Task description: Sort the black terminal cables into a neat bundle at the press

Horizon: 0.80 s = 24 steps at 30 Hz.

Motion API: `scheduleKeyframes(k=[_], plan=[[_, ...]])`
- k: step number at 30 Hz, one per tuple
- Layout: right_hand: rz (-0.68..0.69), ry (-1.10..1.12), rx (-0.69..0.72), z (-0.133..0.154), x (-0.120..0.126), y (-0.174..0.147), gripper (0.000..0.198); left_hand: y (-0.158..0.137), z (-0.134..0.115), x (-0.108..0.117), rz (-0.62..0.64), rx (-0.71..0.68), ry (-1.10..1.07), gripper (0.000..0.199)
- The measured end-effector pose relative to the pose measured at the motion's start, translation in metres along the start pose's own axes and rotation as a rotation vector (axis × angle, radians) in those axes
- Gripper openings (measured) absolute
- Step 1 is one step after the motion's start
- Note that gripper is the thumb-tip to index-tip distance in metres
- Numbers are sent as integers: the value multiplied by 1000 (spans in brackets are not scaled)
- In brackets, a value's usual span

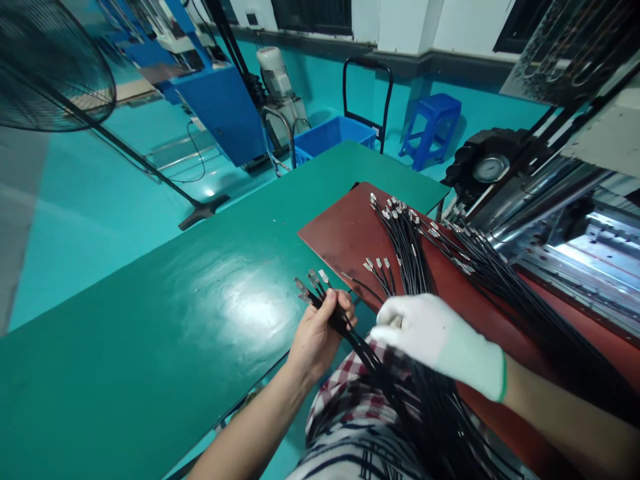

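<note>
My bare left hand is closed around a small bundle of black cables with metal end terminals sticking up past the thumb. Just to the right, my right hand wears a white glove with a green cuff. Its fingers are curled together, and whatever lies between them is hidden. A thin black cable with a bare-looking tip runs down toward those fingers. Beyond the glove, a large bunch of black cables with silvery terminals lies on a reddish-brown sheet. A few shorter-reaching terminals stand apart beside that bunch.
A second cable bunch lies farther right, close to a machine. The green table stretches left and away. Past it stand a blue crate, a blue stool and a floor fan.
</note>
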State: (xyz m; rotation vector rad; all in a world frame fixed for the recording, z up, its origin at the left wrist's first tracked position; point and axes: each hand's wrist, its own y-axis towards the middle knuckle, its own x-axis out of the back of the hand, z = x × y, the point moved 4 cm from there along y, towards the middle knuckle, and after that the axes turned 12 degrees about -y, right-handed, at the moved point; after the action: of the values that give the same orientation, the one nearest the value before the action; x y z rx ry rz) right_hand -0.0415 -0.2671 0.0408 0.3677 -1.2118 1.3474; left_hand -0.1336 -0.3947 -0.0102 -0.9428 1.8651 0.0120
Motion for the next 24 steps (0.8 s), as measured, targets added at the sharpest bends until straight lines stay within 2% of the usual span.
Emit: scheduleKeyframes(k=[2,4,7,12,15,18,21,24], plan=[[-130,-304,-105,-6,10,7,29,-1,-1,2,2,-10,-8,30],[-158,-574,-151,-6,13,12,32,-2,-1,4,13,10,-21,26],[-123,-694,-153,-2,8,16,26,-1,1,4,15,32,-54,27],[-145,-674,-217,-1,3,20,21,1,3,3,19,63,-55,28],[-215,-625,-218,-6,5,19,19,4,5,3,24,70,-45,29],[-293,-483,-214,-11,10,14,16,9,8,1,29,67,-23,28],[-345,-297,-163,-10,13,7,12,14,11,-6,56,53,29,26],[-372,-224,-81,1,10,-1,10,16,12,-18,119,51,79,37]])
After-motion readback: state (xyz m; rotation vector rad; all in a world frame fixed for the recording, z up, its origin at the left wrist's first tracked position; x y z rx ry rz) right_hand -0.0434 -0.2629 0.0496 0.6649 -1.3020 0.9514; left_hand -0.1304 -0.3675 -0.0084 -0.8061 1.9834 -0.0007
